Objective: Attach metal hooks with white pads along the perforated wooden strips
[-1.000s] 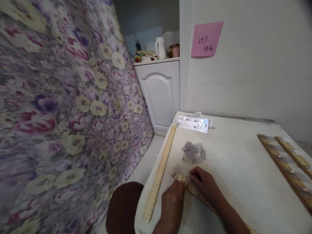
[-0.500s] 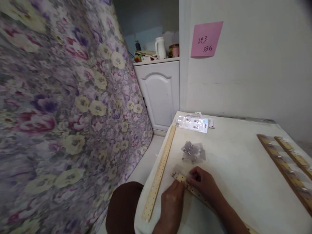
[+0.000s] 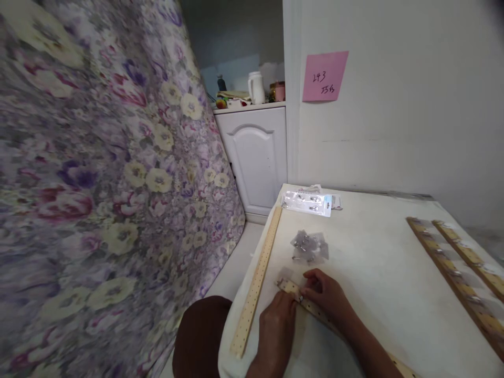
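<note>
A narrow wooden strip with rows of holes (image 3: 317, 312) lies slantwise on the white table. My left hand (image 3: 276, 321) is closed on the strip near its far end. Just to the right, my right hand (image 3: 325, 295) pinches at a small shiny metal piece (image 3: 301, 298) on the strip; its exact kind is too small to tell. A clear, greyish plastic square (image 3: 286, 272) sits at the strip's far end. Beyond the hands is a pile of similar clear squares with small metal parts (image 3: 310, 248).
Along the table's left edge runs another perforated strip (image 3: 256, 283). Clear packaging with metal clips (image 3: 307, 203) lies at the back. On the right are two brown strips carrying clear squares (image 3: 452, 274). A floral curtain (image 3: 118, 184) hangs at the left.
The camera view has tilted and shifted slightly. Both hands stay at the same place on the strip, with the right fingers moved only a little.
</note>
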`<move>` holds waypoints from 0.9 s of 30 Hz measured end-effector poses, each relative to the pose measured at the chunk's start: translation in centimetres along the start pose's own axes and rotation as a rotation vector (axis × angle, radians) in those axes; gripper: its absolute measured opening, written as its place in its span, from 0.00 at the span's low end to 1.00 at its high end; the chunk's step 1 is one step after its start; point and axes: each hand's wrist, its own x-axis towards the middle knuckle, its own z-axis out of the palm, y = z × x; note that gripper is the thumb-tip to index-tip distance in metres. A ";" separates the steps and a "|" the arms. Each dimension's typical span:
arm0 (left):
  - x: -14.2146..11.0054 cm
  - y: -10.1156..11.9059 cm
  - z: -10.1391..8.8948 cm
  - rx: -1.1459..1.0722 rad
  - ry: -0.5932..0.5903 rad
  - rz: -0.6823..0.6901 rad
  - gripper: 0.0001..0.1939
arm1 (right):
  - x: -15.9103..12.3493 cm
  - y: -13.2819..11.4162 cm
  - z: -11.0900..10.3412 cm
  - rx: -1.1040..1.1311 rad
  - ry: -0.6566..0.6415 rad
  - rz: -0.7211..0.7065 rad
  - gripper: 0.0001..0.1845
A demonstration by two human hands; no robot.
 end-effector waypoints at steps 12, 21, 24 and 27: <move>-1.1 0.4 -1.9 -0.329 0.011 -0.136 0.10 | 0.1 0.6 -0.9 -0.008 0.174 -0.027 0.11; -1.0 -0.1 -1.5 -0.357 -0.006 -0.140 0.10 | 1.8 -0.7 -1.5 -0.300 0.258 -0.104 0.15; -0.9 -0.1 -1.4 -0.360 -0.027 -0.155 0.09 | 2.8 -1.4 -1.3 -0.488 0.233 -0.124 0.14; -0.9 -0.3 -1.4 -0.360 -0.034 -0.155 0.09 | 3.6 -1.5 -1.3 -0.589 0.219 -0.148 0.11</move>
